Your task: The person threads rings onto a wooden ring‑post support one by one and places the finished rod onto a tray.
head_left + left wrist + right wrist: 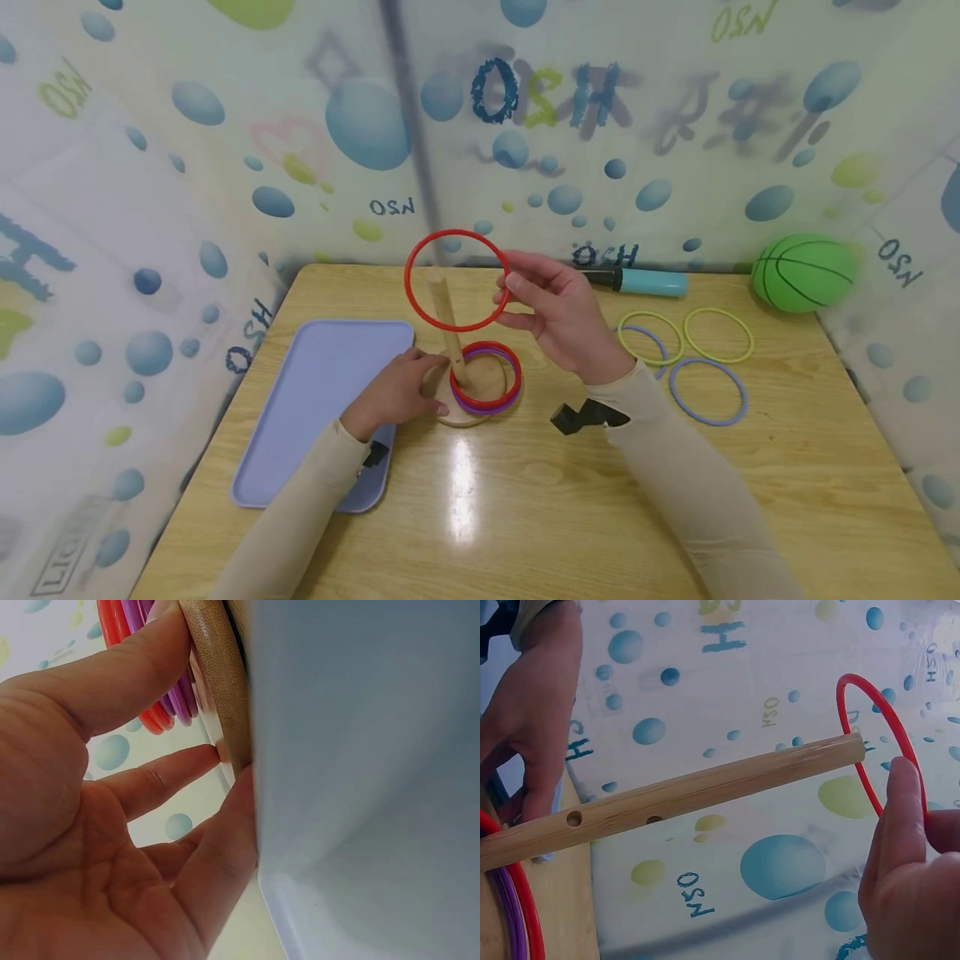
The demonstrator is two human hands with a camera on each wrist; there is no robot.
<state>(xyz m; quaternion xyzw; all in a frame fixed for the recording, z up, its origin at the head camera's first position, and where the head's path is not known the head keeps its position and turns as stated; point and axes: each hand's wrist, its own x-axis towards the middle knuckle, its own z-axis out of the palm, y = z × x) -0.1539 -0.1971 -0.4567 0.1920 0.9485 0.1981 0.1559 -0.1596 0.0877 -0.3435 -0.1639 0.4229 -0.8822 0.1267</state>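
Where the right grip (558,317) pinches its side, the raised ring (456,232), probably light and stiff, should handle best; the left grip (399,387) holds the base (487,379).

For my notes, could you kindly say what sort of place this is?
Possibly a play booth: pale, blue-spotted walls on three sides, plus a round wooden peg and a green, black-lined ball.
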